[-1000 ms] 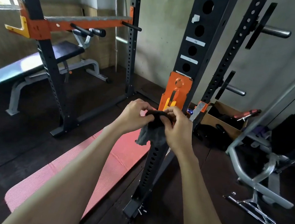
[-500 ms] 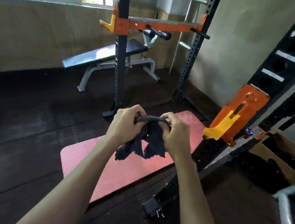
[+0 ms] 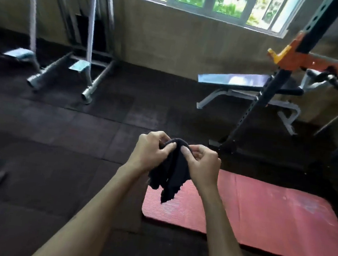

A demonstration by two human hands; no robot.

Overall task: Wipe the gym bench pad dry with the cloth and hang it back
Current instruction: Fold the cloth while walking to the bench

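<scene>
A dark cloth [image 3: 172, 174] hangs bunched between my two hands in front of me. My left hand [image 3: 150, 153] pinches its top left edge and my right hand [image 3: 200, 165] pinches its top right edge. The gym bench pad [image 3: 239, 79], dark and glossy with a window reflection, lies at the far right behind a black rack upright [image 3: 257, 100], well away from my hands.
A red exercise mat [image 3: 269, 219] lies on the dark rubber floor to the right below my hands. The rack carries an orange bar with a yellow hook [image 3: 277, 56]. A grey steel frame [image 3: 88, 55] stands at the far left. Windows run along the back wall.
The view has swung left, away from the rack upright with the orange hook where the cloth was. The cloth stays gripped in both hands, and the bench now lies at the right.
</scene>
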